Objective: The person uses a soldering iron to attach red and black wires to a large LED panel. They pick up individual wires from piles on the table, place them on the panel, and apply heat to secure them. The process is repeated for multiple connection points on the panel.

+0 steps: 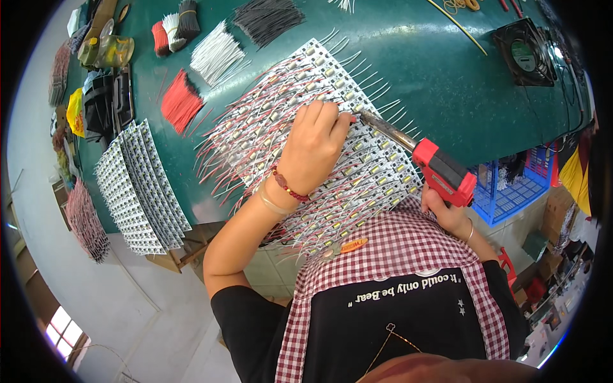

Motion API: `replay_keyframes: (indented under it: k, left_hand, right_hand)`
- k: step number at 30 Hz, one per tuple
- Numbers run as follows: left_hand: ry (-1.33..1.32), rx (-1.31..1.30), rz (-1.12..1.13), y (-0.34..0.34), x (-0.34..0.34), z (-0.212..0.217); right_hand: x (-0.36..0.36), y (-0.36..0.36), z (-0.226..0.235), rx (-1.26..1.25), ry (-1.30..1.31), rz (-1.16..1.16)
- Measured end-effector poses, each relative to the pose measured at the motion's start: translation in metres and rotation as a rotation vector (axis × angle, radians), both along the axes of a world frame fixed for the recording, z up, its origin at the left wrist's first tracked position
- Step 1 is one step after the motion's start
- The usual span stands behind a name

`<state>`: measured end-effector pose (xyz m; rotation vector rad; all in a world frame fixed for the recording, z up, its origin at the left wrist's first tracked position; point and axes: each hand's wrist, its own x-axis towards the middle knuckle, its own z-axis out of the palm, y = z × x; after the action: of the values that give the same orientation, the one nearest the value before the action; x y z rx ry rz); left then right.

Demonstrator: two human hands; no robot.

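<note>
My right hand (447, 214) grips the handle of a red and black soldering gun (444, 172). The gun's metal barrel points up and left, its tip at a small white circuit board near my left fingertips. My left hand (316, 137) is closed in a pinch over the sheet of white circuit boards (322, 67). A bit of red shows at those fingertips; whether it is a wire end or a nail I cannot tell. Rows of small yellowish parts cover the sheet, and many thin red and white wires stick out from it. The sheet overhangs the table's near edge.
On the green table (440, 83) lie bundles of red wires (182, 102), white wires (217, 54) and black wires (268, 19). More circuit-board sheets (137, 185) overhang the edge at left. A black fan (523, 51) stands far right, above a blue plastic crate (511, 191).
</note>
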<state>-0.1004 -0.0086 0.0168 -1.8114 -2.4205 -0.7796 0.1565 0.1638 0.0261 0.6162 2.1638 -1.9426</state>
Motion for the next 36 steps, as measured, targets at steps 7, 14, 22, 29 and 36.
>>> replay_keyframes:
  k: [7, 14, 22, 29, 36]
  left_hand:
    - [-0.01, 0.057, 0.022, 0.003, 0.001, -0.002]
    - [0.148, -0.003, -0.01, 0.003, -0.001, 0.005]
    - [0.068, 0.1, 0.019, -0.002, 0.014, 0.008]
    - [0.018, 0.055, 0.003, -0.004, 0.02, -0.004]
    - [0.027, 0.047, -0.002, -0.004, 0.021, -0.005]
  right_hand:
    - [-0.007, -0.005, 0.012, -0.162, 0.063, -0.171]
    - [-0.008, -0.003, 0.015, -0.162, 0.113, -0.155]
    - [0.008, -0.001, 0.007, -0.065, 0.171, -0.105]
    - [0.014, -0.005, 0.011, -0.157, 0.047, -0.16]
    - [0.014, -0.006, 0.006, -0.152, 0.065, -0.139]
